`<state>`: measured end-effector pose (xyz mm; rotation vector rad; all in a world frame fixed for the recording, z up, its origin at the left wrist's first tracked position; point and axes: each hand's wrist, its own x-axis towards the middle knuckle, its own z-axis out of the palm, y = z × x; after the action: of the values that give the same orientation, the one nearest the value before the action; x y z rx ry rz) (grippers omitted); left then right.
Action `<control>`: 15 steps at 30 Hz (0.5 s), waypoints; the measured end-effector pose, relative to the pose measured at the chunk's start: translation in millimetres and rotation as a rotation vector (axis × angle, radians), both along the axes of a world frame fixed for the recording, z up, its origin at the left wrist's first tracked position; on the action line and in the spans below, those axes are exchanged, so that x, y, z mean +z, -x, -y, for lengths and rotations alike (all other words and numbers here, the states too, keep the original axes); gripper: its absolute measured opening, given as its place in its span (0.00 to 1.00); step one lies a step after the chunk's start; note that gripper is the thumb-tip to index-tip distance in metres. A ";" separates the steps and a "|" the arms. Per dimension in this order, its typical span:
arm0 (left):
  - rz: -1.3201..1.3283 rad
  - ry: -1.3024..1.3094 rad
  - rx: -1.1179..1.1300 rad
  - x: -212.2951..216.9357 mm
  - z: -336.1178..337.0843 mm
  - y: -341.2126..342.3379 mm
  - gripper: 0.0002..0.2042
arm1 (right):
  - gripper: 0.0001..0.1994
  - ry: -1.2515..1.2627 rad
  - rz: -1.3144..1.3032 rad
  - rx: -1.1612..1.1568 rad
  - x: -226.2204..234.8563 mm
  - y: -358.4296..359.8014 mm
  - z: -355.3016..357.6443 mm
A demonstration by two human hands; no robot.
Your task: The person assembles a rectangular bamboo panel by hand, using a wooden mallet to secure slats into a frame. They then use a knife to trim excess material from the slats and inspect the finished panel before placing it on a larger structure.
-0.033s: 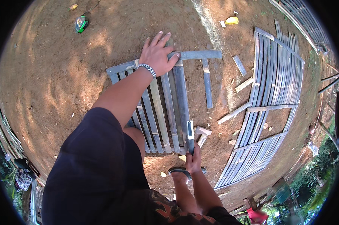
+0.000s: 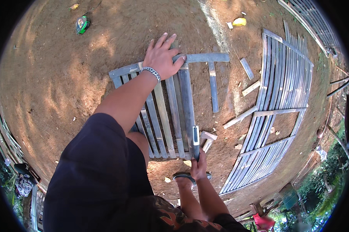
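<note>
My left hand [image 2: 162,56] lies flat with fingers spread on the far crosspiece [image 2: 205,57] of a bamboo slat panel [image 2: 163,116] on the ground. A metal chain bracelet circles that wrist. At the panel's near right end, my right hand [image 2: 199,165] is closed round the dark handle of a hand tool with a pale, slotted head [image 2: 196,136]. Its exact kind is unclear. The tool lies along the rightmost slat [image 2: 187,96]. Right beside it are short wooden pieces [image 2: 208,140]. One loose slat [image 2: 213,87] extends from under the crosspiece's right end.
A larger bamboo slat panel [image 2: 269,104] lies to the right, with offcuts [image 2: 240,117] next to it. On the dirt at far left sits a green and black tape measure [image 2: 82,24]. A yellow object [image 2: 239,21] is at the back. Someone in red [image 2: 264,223] is at lower right.
</note>
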<state>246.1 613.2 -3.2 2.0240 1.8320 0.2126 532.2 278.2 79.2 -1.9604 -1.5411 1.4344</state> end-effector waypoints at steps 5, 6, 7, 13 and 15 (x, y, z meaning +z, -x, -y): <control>0.069 -0.031 0.026 -3.3 -0.6 0.3 0.19 | 0.23 0.042 0.046 0.010 20.8 8.0 -4.0; 0.081 -0.030 0.024 -3.0 -1.1 1.3 0.18 | 0.23 0.020 0.067 0.028 20.2 7.1 -1.8; 0.094 -0.028 0.023 -2.4 -1.3 2.2 0.18 | 0.23 0.024 0.075 0.028 21.1 7.3 -1.8; 0.118 -0.027 0.007 -5.6 -2.9 4.4 0.19 | 0.25 0.106 0.107 0.007 21.4 12.0 -9.3; 0.125 -0.037 0.008 -7.1 -2.6 4.8 0.19 | 0.24 0.141 0.118 0.004 20.8 14.4 -16.3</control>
<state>241.3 615.8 -10.3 1.9813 1.7716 0.3698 517.8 294.5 100.0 -2.1599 -1.5301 1.4903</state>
